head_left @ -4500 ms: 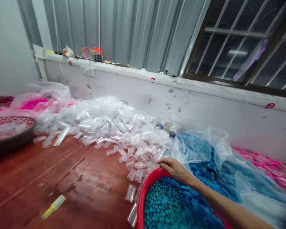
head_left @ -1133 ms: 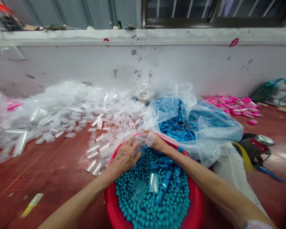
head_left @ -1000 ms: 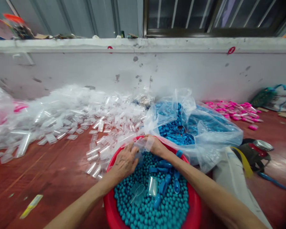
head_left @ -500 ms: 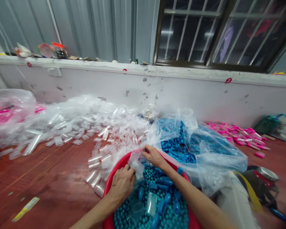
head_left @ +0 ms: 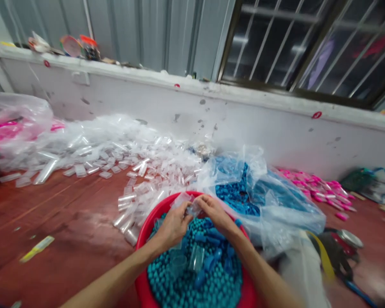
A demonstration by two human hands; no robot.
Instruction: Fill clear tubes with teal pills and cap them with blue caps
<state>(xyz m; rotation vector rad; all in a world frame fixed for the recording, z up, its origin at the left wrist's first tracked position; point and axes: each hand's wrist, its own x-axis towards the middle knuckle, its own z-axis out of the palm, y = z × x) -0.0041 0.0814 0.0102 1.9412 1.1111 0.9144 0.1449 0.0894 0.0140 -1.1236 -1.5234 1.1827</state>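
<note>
Both hands meet over the far rim of a round red tub (head_left: 141, 280). My left hand (head_left: 173, 226) is closed on a clear plastic piece (head_left: 181, 199). Close beside it, my right hand (head_left: 214, 214) pinches clear plastic (head_left: 195, 208) at the fingertips; whether this is one piece or two I cannot tell. Teal round beads (head_left: 170, 284) fill the tub. On the beads lie a clear plastic tube (head_left: 196, 258), another clear cup-like piece (head_left: 179, 264) and several blue spoon-shaped plastic parts (head_left: 213, 260), blurred by motion.
Clear plastic pieces (head_left: 144, 169) are heaped behind and left of the tub. A clear bag with blue parts (head_left: 288, 201) lies to the right, pink parts (head_left: 321, 188) beyond it. A yellow-and-white strip (head_left: 37, 249) lies on the red floor (head_left: 80, 218). A white wall (head_left: 131, 100) bounds the back.
My left hand has moved up and right, from inside the tub to beside my right hand, bringing clear plastic with it. The view has tilted slightly.
</note>
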